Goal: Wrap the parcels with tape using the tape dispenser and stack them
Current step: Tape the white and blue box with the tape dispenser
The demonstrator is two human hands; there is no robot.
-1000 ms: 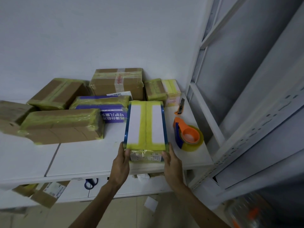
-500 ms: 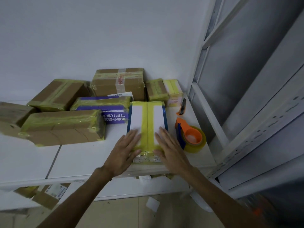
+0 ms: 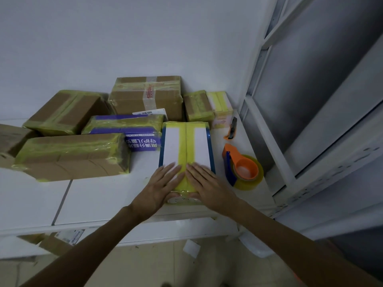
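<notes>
Both hands are laid flat on the white parcel (image 3: 186, 146) at the front edge of the table (image 3: 93, 195), with the left hand (image 3: 159, 185) and right hand (image 3: 207, 183) either side of the yellow tape strip down its middle. Fingers (image 3: 171, 169) are straight and gripping nothing, just pressing, I'd guess to rub the tape down so it sticks. The tape dispenser (image 3: 242, 170) sits just beside it on the right (handy for another pass), with an orange cutter (image 3: 231, 130) behind that. Taped boxes (image 3: 70, 156) crowd the back by the wall. The purple box (image 3: 132, 131) has white Chinese lettering, upside down from here. The brown box (image 3: 148, 96) has red print on its tape, too small to read.
</notes>
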